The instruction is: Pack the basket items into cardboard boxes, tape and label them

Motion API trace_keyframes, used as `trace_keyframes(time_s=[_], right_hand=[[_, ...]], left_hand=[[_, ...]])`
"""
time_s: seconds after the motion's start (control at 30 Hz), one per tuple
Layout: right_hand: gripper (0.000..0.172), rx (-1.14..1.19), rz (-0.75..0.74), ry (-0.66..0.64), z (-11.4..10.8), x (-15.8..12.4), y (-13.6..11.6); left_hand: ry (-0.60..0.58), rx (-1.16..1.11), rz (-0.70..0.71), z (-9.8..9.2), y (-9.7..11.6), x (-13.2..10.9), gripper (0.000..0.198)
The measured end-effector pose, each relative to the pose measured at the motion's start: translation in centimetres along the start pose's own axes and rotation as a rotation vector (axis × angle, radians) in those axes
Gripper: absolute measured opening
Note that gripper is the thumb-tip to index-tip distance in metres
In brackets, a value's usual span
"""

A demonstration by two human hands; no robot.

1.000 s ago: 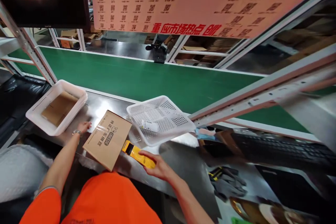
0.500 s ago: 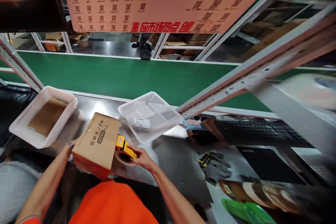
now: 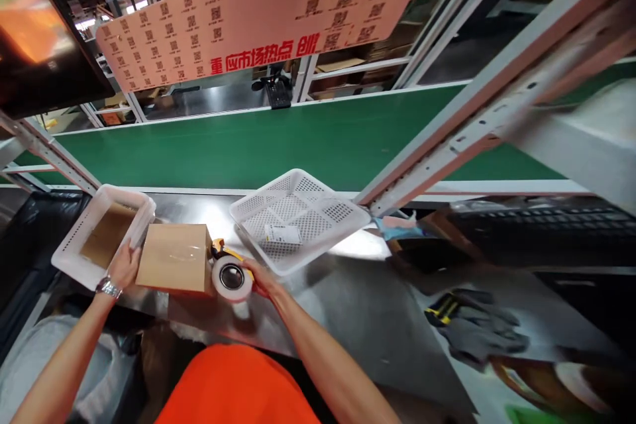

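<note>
Centrally, left hand (image 3: 122,265) fingers spread against cardboard box (image 3: 173,257), right hand (image 3: 261,278) fingers gripping tape dispenser (image 3: 231,275)

Head-worn view, forward and down

I see a white mesh basket (image 3: 325,225) on the steel bench (image 3: 358,305), with a paper slip (image 3: 282,233) inside it. White tub (image 3: 74,250) far left, brown cardboard (image 3: 102,245) in it. Green conveyor belt (image 3: 278,146) behind. Pink QR-code board (image 3: 258,6) overhead. Grey gloves (image 3: 477,328) to the right, near a black keyboard (image 3: 541,225).
</note>
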State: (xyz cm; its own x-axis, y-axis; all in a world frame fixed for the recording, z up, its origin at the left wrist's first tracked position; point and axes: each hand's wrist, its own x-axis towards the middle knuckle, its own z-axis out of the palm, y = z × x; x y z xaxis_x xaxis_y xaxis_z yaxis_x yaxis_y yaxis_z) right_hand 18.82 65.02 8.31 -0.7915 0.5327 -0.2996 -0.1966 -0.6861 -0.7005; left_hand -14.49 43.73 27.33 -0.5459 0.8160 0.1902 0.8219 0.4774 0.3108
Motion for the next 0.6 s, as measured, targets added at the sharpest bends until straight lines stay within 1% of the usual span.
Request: trace_keyframes(time_s=[0.03, 0.07, 0.13, 0.2, 0.23, 0.27, 0.3, 0.33, 0.37, 0.4, 0.43, 0.47, 0.53, 0.57, 0.6], right_hand=[[0.062, -0.006, -0.004, -0.012, -0.1, 0.0, -0.1], [0.065, -0.013, -0.011, -0.027, -0.1, -0.1, -0.2], [0.068, -0.025, -0.035, -0.061, 0.0, -0.3, -0.2], [0.069, -0.033, -0.074, -0.079, 0.3, -0.7, -0.1], [0.07, -0.035, -0.093, -0.077, 0.5, -1.0, 0.1], [0.07, -0.038, -0.106, -0.07, 0.7, -1.2, 0.3], [0.07, -0.046, -0.118, -0.054, 0.8, -1.5, 0.5], [0.07, -0.057, -0.133, -0.031, 0.9, -1.8, 0.6], [0.07, -0.068, -0.15, 0.0, 0.8, -2.3, 0.7], [0.07, -0.077, -0.162, 0.026, 0.5, -2.8, 0.7], [0.071, -0.084, -0.169, 0.046, 0.2, -3.4, 0.7], [0.072, -0.094, -0.164, 0.053, -0.3, -4.1, 0.6], [0.073, -0.123, -0.121, 0.03, -1.3, -5.6, 0.4], [0.072, -0.139, -0.093, 0.01, -1.7, -6.3, 0.2], [0.07, -0.156, -0.068, -0.017, -2.0, -6.9, 0.1]], left_hand=[[-0.028, 0.032, 0.064, -0.9, 1.0, 0.7, 0.077], [-0.082, 0.06, 0.178, -1.6, 2.5, 1.3, 0.08], [-0.247, 0.093, 0.523, -2.1, 6.1, 2.4, 0.09], [-0.441, 0.104, 0.876, -1.3, 10.0, 3.0, 0.099], [-0.538, 0.096, 1.025, -0.6, 11.8, 3.2, 0.098], [-0.63, 0.084, 1.143, 0.2, 13.2, 3.4, 0.092], [-0.71, 0.074, 1.223, 0.9, 14.3, 3.5, 0.082], [-0.776, 0.071, 1.262, 1.5, 15.1, 3.5, 0.07], [-0.819, 0.081, 1.259, 2.0, 15.7, 3.5, 0.059], [-0.837, 0.104, 1.224, 2.3, 16.1, 3.6, 0.05], [-0.827, 0.139, 1.171, 2.5, 16.4, 3.7, 0.046], [-0.792, 0.182, 1.104, 2.6, 16.8, 3.8, 0.047], [-0.66, 0.275, 0.906, 2.9, 17.6, 4.5, 0.051], [-0.58, 0.322, 0.761, 3.1, 18.1, 5.1, 0.053], [-0.495, 0.361, 0.582, 3.4, 18.7, 5.8, 0.054]])
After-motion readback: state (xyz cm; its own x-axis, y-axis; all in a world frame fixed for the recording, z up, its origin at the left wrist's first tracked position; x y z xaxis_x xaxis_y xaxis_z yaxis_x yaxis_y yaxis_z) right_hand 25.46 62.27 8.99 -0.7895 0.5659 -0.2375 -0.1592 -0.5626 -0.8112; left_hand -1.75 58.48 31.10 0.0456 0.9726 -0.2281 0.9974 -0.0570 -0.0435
